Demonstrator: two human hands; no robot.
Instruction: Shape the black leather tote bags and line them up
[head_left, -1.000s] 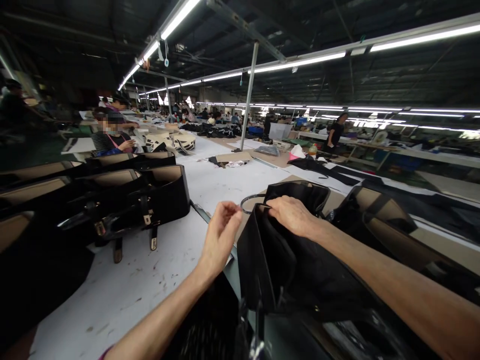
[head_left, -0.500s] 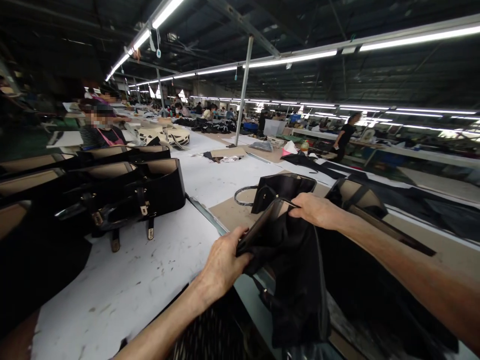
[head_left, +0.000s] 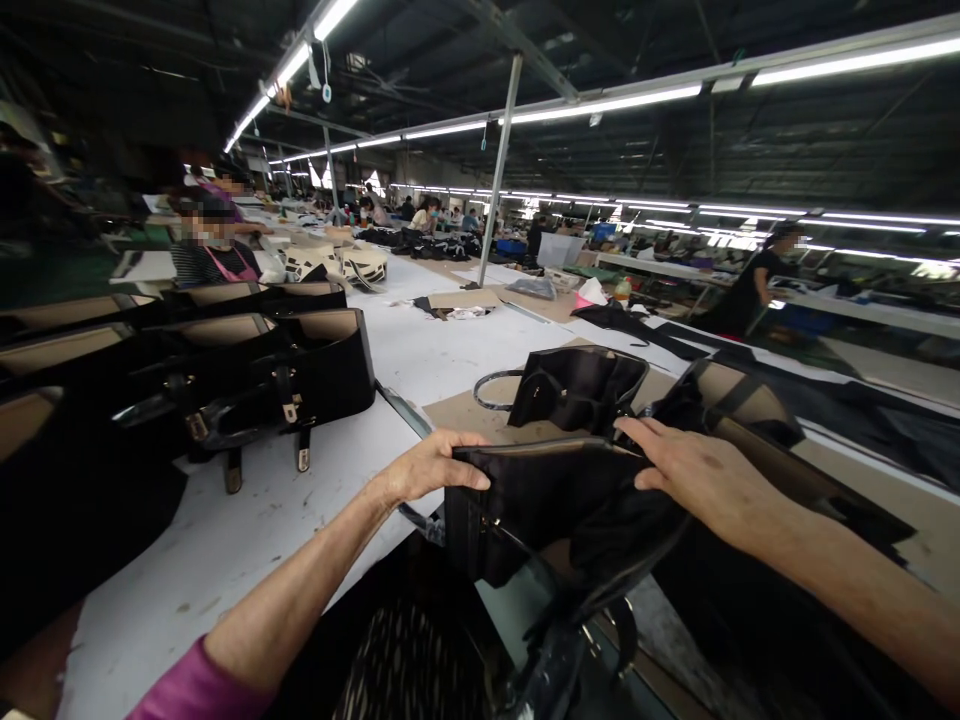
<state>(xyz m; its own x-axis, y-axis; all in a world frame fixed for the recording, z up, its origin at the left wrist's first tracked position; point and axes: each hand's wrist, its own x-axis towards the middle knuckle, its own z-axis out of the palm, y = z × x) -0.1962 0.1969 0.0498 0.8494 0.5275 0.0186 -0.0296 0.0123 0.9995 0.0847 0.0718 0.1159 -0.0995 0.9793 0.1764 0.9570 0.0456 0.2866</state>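
Observation:
I hold a black handbag in front of me above the white worktable. My left hand grips its left top edge, fingers closed over the rim. My right hand lies on its right top edge, fingers laid along the rim. The bag's dark lining hangs slack and its straps dangle below. Just behind it stands another black handbag on a brown cardboard sheet.
A row of finished black bags with tan lining fills the table's left side. More black bags lie at the right. A seated person in a striped top works at the far left; another person walks at the right. A steel post rises mid-table.
The bag has turned from hanging upright to lying broadside with its top edge level. My left hand moved up to its left rim and my right hand shifted right.

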